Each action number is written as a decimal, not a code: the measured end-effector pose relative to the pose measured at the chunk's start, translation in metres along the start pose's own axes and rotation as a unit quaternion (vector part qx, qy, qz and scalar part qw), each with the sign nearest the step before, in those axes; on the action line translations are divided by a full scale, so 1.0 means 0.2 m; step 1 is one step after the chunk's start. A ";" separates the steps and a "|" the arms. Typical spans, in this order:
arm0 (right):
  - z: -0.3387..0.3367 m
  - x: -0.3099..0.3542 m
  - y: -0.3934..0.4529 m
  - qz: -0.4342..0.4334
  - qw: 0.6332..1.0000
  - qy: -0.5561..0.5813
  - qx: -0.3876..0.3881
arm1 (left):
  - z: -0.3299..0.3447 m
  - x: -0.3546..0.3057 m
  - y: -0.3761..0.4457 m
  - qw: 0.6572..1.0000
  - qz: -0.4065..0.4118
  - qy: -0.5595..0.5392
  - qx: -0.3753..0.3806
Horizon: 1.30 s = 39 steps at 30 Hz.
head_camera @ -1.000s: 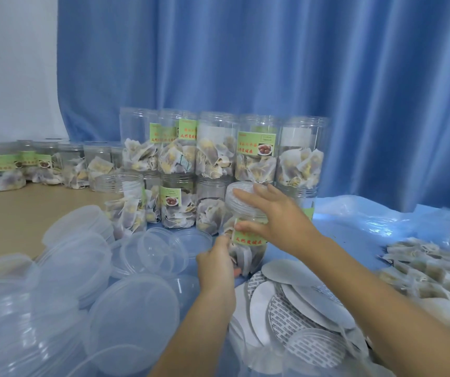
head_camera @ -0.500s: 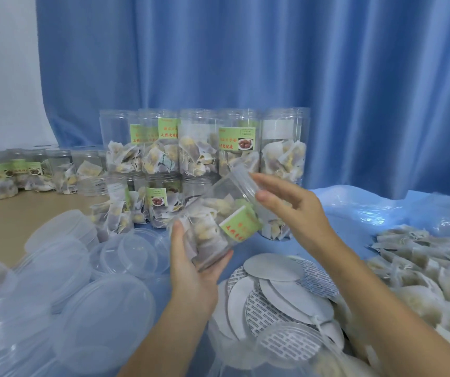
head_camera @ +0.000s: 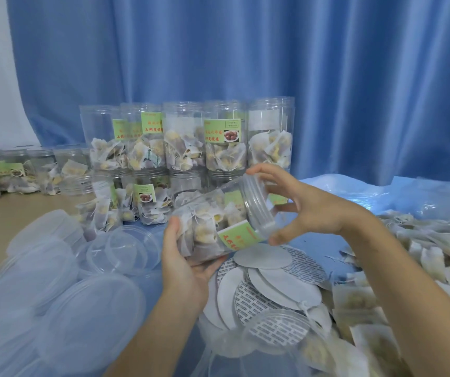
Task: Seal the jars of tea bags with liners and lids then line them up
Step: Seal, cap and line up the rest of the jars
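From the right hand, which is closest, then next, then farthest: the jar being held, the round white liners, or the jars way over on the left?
1. Held jar: touching the right hand, tilted between both hands.
2. Liners: just below that hand, on the blue sheet.
3. Far-left jars: at the picture's left edge, farthest.

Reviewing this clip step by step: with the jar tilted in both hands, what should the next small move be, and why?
Probably finish twisting the lid tight, then stand the jar upright. The left hand grips the tilted jar by its base, while the right hand holds the lid at thumb and fingertips. Filled jars stand stacked behind.
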State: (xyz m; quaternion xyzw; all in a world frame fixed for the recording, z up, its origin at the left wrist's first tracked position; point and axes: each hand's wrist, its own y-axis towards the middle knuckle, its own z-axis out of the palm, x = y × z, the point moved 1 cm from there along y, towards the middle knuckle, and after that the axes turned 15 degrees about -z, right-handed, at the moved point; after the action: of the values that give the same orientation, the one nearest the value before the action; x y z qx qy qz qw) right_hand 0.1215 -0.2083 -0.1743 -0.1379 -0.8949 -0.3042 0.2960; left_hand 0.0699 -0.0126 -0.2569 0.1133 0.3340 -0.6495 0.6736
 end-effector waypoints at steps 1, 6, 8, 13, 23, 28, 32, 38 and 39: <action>0.00 0.01 0.01 -0.005 1.000 -0.007 0.007 | 0.00 0.00 0.00 1.000 -0.001 -0.004 0.000; 0.01 0.04 0.01 0.048 0.996 -0.032 -0.063 | -0.01 0.00 0.01 1.000 0.010 -0.013 0.006; 0.04 0.02 0.03 0.135 0.982 -0.024 -0.126 | -0.01 0.00 0.01 0.999 0.041 -0.003 0.009; 0.08 -0.02 0.02 0.251 0.965 -0.030 -0.069 | -0.01 0.01 0.02 0.999 0.041 0.009 -0.015; 0.04 0.02 0.02 0.093 0.983 0.023 -0.156 | -0.01 0.02 0.00 1.000 0.012 -0.009 -0.006; 0.04 0.04 0.06 0.088 0.984 -0.016 -0.155 | 0.01 0.00 0.01 1.000 -0.019 -0.016 0.014; 0.09 0.07 0.10 0.023 0.978 -0.061 -0.197 | 0.04 -0.03 0.01 0.995 -0.091 0.004 0.030; 0.10 0.17 0.12 -0.017 0.938 -0.187 -0.290 | 0.17 -0.11 -0.06 0.982 0.018 0.158 -0.105; 0.11 0.19 0.12 -0.027 0.934 -0.206 -0.291 | 0.20 -0.14 -0.08 0.964 0.071 0.218 -0.134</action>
State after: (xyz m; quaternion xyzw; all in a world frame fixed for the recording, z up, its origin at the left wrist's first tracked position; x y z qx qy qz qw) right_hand 0.0933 -0.1732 -0.1535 -0.2535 -0.8116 -0.5245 0.0439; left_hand 0.0686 -0.0154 -0.2064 0.1846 0.5480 -0.5092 0.6375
